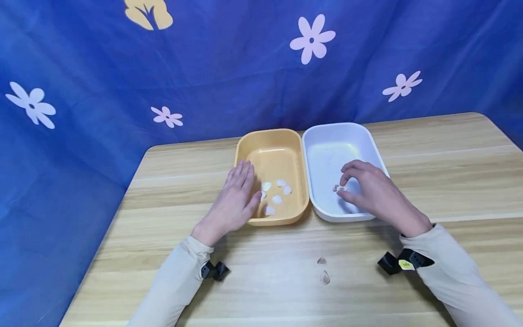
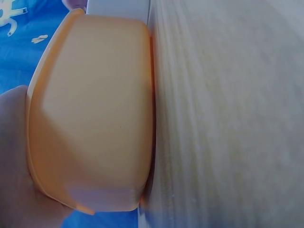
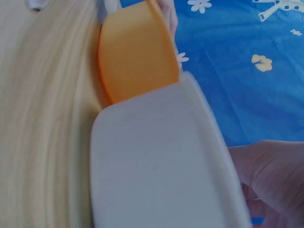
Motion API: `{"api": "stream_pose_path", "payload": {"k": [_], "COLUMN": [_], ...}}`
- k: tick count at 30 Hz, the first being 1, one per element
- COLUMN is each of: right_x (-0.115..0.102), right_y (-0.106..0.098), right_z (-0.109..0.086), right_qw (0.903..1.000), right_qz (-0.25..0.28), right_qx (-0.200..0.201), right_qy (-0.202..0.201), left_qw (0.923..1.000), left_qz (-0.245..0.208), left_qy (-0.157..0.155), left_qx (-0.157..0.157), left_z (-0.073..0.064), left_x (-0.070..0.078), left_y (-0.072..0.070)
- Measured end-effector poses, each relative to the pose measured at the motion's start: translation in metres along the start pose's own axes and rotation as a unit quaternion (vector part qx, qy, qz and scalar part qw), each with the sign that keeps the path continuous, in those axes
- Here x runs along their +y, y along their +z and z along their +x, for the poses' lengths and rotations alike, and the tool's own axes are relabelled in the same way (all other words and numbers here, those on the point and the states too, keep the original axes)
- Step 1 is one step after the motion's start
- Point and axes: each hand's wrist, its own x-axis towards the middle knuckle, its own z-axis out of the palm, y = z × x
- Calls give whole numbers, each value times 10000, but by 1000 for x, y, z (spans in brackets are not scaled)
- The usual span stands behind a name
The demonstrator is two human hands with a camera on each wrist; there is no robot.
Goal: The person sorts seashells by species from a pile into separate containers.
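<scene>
My left hand [image 1: 234,200] rests over the left rim of the orange plastic bin [image 1: 282,159], its fingers straight and close together. Several pale seashells [image 1: 277,199] lie in the near half of that bin. Above the white plastic bin [image 1: 327,156], my right hand [image 1: 369,188] has its thumb and fingers curled, pinching a small seashell [image 1: 341,188] at the fingertips. A darker bit of shell shows just left of it; whether that is held too I cannot tell. Only the bins' outer walls appear in the wrist views, so the shells are hidden there.
Both bins stand side by side on a wooden table [image 1: 163,218] near its back edge. Two small brownish shells [image 1: 324,277] lie on the table in front of them. Behind hangs a blue cloth [image 1: 229,68] with a flower print.
</scene>
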Motion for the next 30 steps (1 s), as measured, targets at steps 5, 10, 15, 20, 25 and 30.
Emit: {"api": "stream_pose_path", "payload": {"k": [5, 10, 15, 20, 25, 30], "right_x": [8, 12, 12, 4, -12, -32], "right_y": [2, 1, -4, -15, -23, -11], "right_z": [0, -1, -3, -9, -32, -64], "right_qw": [9994, 9979, 9963, 9994, 9972, 9897], "right_qz": [-132, -269, -373, -244, 153, 749], "right_qx": [-282, -498, -617, -62, 661, 651], "right_qy": [153, 299, 469, 251, -312, -1028], "left_qw": [10000, 10000, 10000, 9999, 9999, 10000], "left_qz": [-29, 9, 0, -47, -47, -34], "left_qy": [-21, 19, 13, -44, -55, -9], "left_qx": [-46, -24, -68, -127, -125, -69], "left_z": [1, 3, 4, 3, 3, 4], "left_x": [2, 2, 3, 2, 1, 1], "left_y": [0, 0, 1, 1, 1, 0]}}
